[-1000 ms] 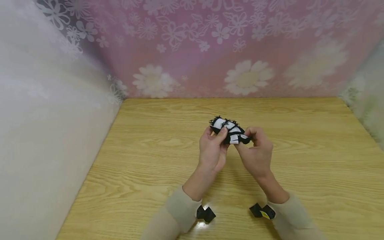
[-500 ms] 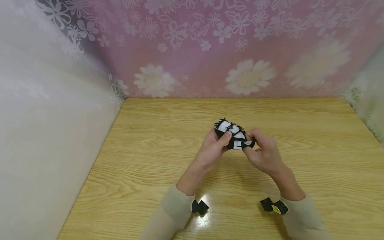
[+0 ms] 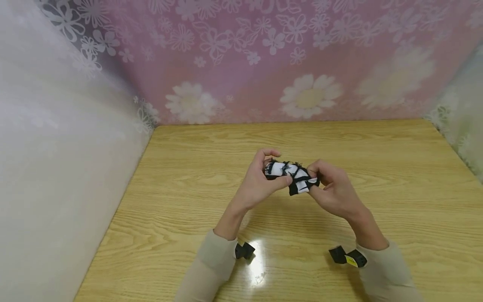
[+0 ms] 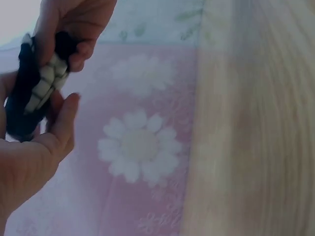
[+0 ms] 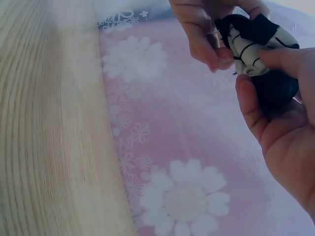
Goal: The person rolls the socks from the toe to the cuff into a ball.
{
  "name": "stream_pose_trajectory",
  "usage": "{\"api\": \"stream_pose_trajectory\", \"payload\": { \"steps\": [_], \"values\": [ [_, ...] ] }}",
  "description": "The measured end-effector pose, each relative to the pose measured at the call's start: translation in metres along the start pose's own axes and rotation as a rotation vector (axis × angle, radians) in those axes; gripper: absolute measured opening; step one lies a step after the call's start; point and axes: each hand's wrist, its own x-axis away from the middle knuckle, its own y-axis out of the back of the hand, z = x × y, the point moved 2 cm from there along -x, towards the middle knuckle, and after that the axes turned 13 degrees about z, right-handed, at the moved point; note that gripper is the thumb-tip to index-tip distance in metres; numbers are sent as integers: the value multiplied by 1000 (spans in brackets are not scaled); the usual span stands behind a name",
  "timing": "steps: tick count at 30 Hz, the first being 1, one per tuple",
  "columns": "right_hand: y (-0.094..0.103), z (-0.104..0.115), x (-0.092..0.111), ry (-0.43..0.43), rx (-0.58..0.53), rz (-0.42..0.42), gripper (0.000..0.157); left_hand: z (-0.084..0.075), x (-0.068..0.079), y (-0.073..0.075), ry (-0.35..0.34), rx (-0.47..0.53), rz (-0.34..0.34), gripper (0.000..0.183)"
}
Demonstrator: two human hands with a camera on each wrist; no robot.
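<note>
A rolled black-and-white sock (image 3: 277,168), with loose dark threads along its top edge, is held above the table between both hands. My left hand (image 3: 253,188) holds its left end, thumb laid across the near side and the index finger raised behind it. At the right end, my right hand (image 3: 333,191) pinches the black-and-white edge between thumb and curled fingers. The left wrist view shows dark knit and white striped patches on the sock (image 4: 47,81). In the right wrist view the right thumb presses on the sock (image 5: 246,51), and its dark underside sits against the palm.
Below the hands lies a wood-grain table (image 3: 181,209). A pink flowered backdrop (image 3: 241,96) stands along its far edge, and a pale wall covering (image 3: 68,167) runs down the left side. Black wrist devices (image 3: 347,256) hang at both sleeve cuffs.
My left hand has shifted left and opened its index finger away from the sock, whose left end has tipped lower. My right hand has moved slightly right, keeping its pinch.
</note>
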Motion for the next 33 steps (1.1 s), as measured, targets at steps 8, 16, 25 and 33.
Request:
{"api": "stream_pose_trajectory", "payload": {
  "steps": [8, 16, 25, 33],
  "values": [
    [-2, 1, 1, -30, 80, 8, 33, -5, 2, 3, 77, -332, 188, 24],
    [-10, -6, -2, 96, 292, -375, 10, -7, -2, -11, 56, -268, -12, 24],
    [-27, -11, -6, 168, 487, -706, 11, -5, -6, -18, 31, -112, -88, 26],
    [-31, -13, -5, 131, 599, -603, 5, 0, -3, -18, 69, 2, -153, 26]
  ]
}}
